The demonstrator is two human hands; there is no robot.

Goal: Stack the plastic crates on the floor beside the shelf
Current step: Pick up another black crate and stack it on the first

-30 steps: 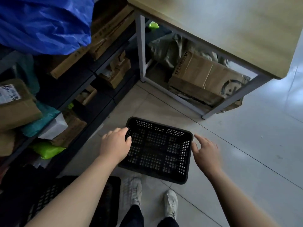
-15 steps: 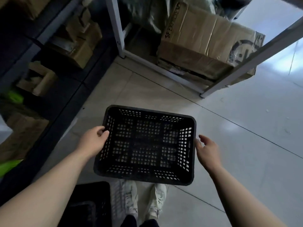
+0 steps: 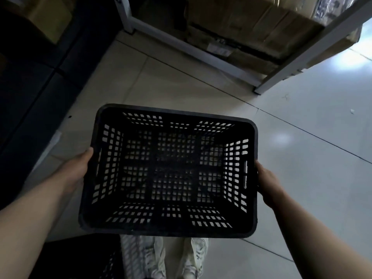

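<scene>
**Crate up off the floor, gripped at both short ends**

Nearest you, bottom left, a second black perforated plastic crate (image 3: pixel 84 258) is cut off by the frame edge and too dark to read beyond its grid. Your pale sneakers (image 3: pixel 173 258) show only at the toes, under the near rim of the held crate.

The empty black perforated plastic crate (image 3: pixel 171 172) fills far more of the view than half a second ago and now covers most of your feet; your hands have closed in from beside it onto its ends.

Your left hand (image 3: pixel 77 170) clamps the left end wall, thumb on the rim, fingers hidden beneath. Your right hand (image 3: pixel 265 182) presses the right end by the handle slot, fingers likewise hidden. The crate sits level, open side up, above the pale tiled floor (image 3: pixel 302 158).

Farther off, the dark shelf unit (image 3: pixel 30 87) on your left is nearly black. Ahead, brown cardboard boxes (image 3: pixel 251 27) sit behind the grey metal table legs (image 3: pixel 291 63), blurred.
</scene>
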